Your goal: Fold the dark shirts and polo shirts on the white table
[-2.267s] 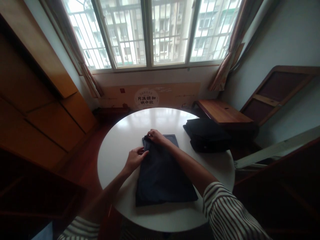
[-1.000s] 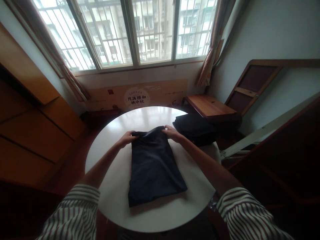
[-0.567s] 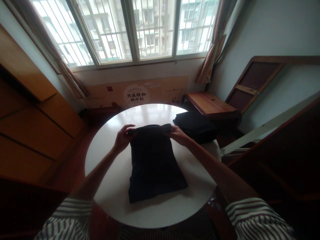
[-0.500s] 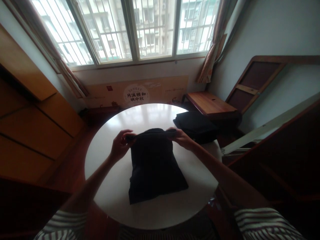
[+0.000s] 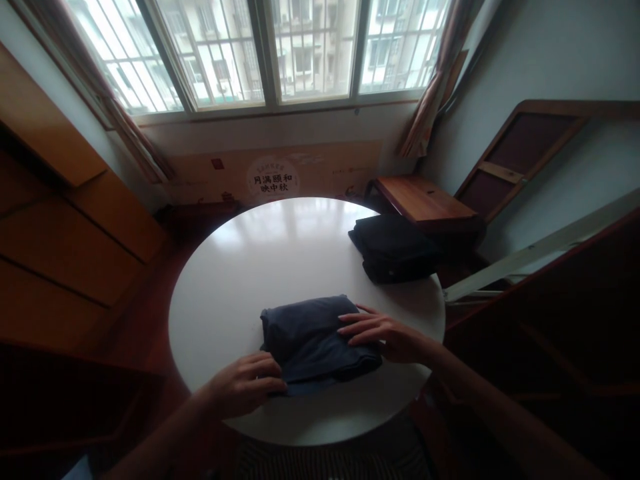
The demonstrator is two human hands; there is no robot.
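A dark blue garment (image 5: 315, 340), folded into a compact block, lies near the front of the round white table (image 5: 215, 280). At its near left corner, my left hand (image 5: 247, 383) has its fingers curled in and pinches the cloth's edge; the fingertips are partly hidden. My right hand (image 5: 387, 333) lies on the right side of the garment with its fingers stretched out and apart, touching the top. Farther back, at the table's right edge, sits a stack of folded black clothing (image 5: 395, 247). The kind of garment cannot be made out.
Beyond the table at the right stands a low wooden stool or side table (image 5: 427, 200). A wooden cabinet (image 5: 75, 233) is on the left. Barred windows (image 5: 310, 53) with curtains span the back wall, above a printed banner (image 5: 320, 170).
The garment's far end has been folded over toward me, showing a bluer side and making it shorter. Both hands have come nearer; my right hand has let go of the far edge.
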